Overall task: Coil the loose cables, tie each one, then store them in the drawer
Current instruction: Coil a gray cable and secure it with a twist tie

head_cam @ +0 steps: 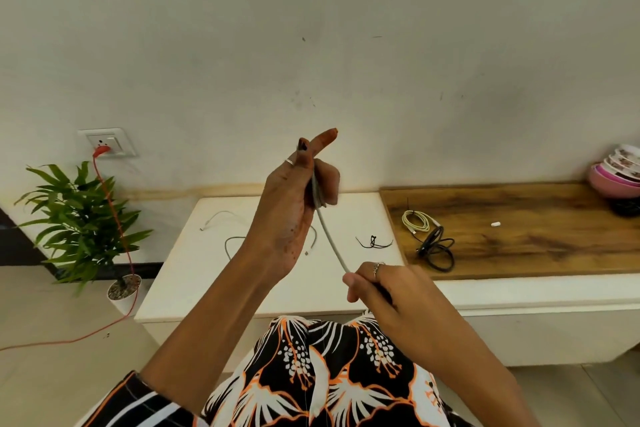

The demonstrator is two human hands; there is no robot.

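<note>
Hands up in front of the chest, and the coiling is under way. From the head view, the left hand grips a small bundle of white cable loops, thumb and lower fingers curled round them, index finger pointing up and free. Out of the bottom of that grip a single strand runs down and to the right, straight into the right hand, which pinches it between thumb and fingers, fingers curled closed round the strand. What tail is left below that pinch I cannot tell; the hand hides it.

Behind the gripped coil, on the white cabinet top, more loose white cables lie uncoiled, and just right of the strand sit thin black ties. Further right, on the wooden top, a coiled pale cable rests just beside a black cable that looks bundled too. No drawer shows itself plainly.

My read: mid-coil on one cable, several still to go. To do this well, keep light tension between the two grips, bring the right hand up to lay each new loop the same size against the bundle, let the strand roll in the fingers so it does not kink, and keep the left thumb clamped until a tie goes round.
</note>
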